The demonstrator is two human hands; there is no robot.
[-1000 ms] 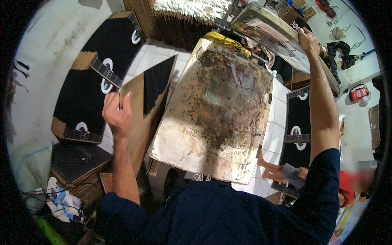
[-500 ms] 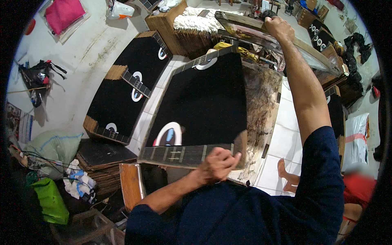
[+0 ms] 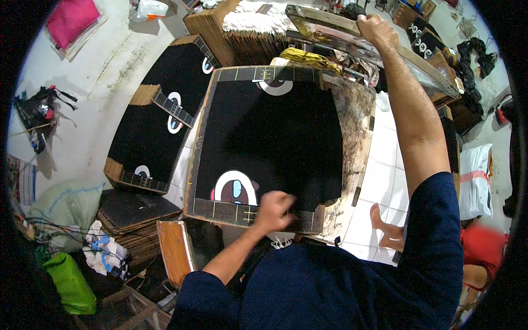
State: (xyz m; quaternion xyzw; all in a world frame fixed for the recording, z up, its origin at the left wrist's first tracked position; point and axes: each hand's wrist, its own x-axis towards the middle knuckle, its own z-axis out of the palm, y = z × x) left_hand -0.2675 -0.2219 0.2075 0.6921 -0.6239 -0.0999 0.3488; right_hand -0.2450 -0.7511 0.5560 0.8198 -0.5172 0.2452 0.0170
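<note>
A board point(image 3: 191, 190) lies before me, bearing a black cloth panel point(image 3: 269, 132) with printed white eye shapes point(image 3: 236, 188). Dark strips with ruled marks run along its near and far edges. My left hand point(image 3: 273, 212) is over the near strip beside the lower eye print; its fingers are smeared by motion, so its grip cannot be made out. At the far right, my raised right hand point(image 3: 378, 30) is closed on the upper rail of a wooden-framed screen point(image 3: 330, 25), which is tilted up beyond the board.
The board rests on a stained wooden table point(image 3: 357, 126). Left of it stand stacked boards with similar black panels point(image 3: 148, 124). A yellow cloth bundle point(image 3: 311, 59) sits behind the table. A person in red point(image 3: 484, 247) is at the right, and bare feet point(image 3: 379, 220) show on the tiles.
The board has turned and settled squarer on the table, its far edge shifting left. My left hand has slid left along the near strip. My right hand keeps its grip on the screen.
</note>
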